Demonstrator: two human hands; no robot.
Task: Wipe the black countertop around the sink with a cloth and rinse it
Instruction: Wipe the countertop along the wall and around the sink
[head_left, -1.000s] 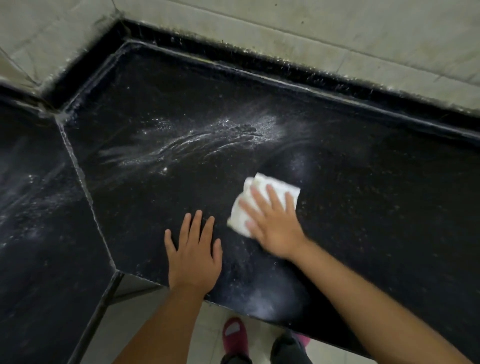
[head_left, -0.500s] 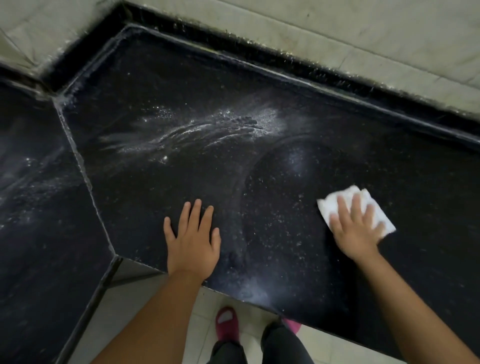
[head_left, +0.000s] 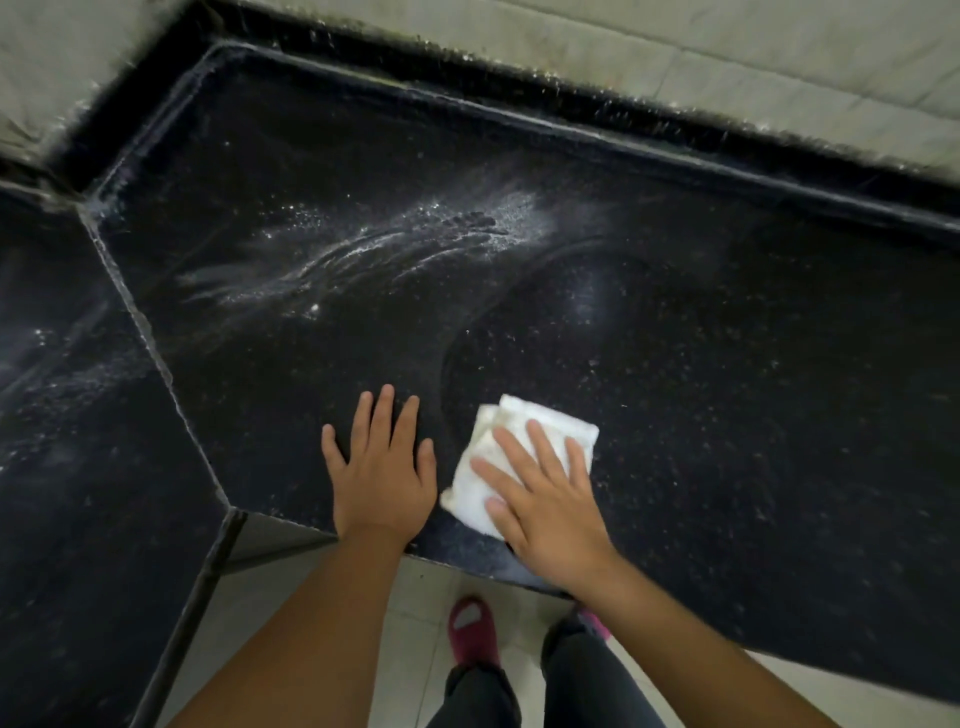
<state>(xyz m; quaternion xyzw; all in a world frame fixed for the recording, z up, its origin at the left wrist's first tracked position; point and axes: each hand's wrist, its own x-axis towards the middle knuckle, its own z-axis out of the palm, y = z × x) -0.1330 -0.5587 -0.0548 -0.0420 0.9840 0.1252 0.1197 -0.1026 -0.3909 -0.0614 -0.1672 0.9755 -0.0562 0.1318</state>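
Right hand (head_left: 550, 499) flat, fingers straight in an open grip, pressing the folded white cloth (head_left: 511, 457) onto the black worktop (head_left: 727, 364) near its front edge, left hand (head_left: 382, 473) spread flat just beside it.

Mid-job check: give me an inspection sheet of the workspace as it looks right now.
Surface: black countertop, white powdery streaks toward the back left.
Job's things: folded white cloth near the front edge.
Clutter: nothing seen.
Hands: left hand flat on the counter; right hand presses the cloth, fingers straight.
Cables: nothing seen.
Surroundings: tiled wall behind; tiled floor and red slipper below.
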